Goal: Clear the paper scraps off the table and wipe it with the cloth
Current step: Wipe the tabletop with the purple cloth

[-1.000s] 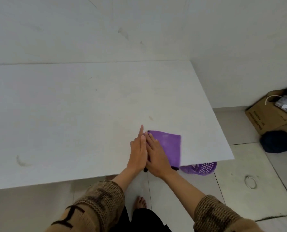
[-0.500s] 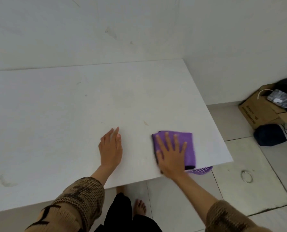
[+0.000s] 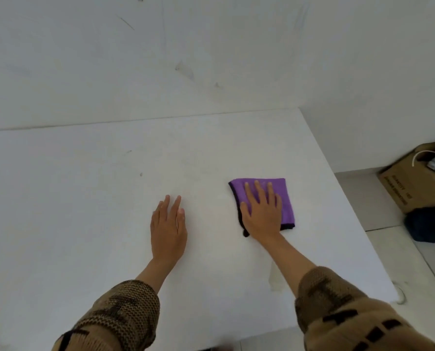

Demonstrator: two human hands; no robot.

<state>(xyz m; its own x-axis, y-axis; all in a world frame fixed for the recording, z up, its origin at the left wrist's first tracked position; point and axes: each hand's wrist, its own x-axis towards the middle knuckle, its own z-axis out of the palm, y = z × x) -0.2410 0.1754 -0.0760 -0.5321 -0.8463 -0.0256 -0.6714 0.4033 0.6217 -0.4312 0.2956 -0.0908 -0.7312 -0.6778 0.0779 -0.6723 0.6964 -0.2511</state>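
Observation:
A folded purple cloth (image 3: 286, 196) with a dark edge lies flat on the white table (image 3: 84, 198), right of centre. My right hand (image 3: 262, 211) presses down on it with the fingers spread, palm covering its near left part. Flat on the bare tabletop to the left lies my left hand (image 3: 169, 226), fingers together and holding nothing, apart from the cloth. I see no paper scraps on the table. A few small dark specks (image 3: 141, 174) mark the surface.
The table meets a white wall (image 3: 211, 59) at the back; its right edge runs diagonally toward the tiled floor (image 3: 414, 254). On the floor at right stand a cardboard box (image 3: 409, 183) and a dark bag (image 3: 429, 224).
My right hand has pushed the cloth away from the near edge toward the middle of the table. My left hand separated from the right and moved forward. The view shifted closer over the table.

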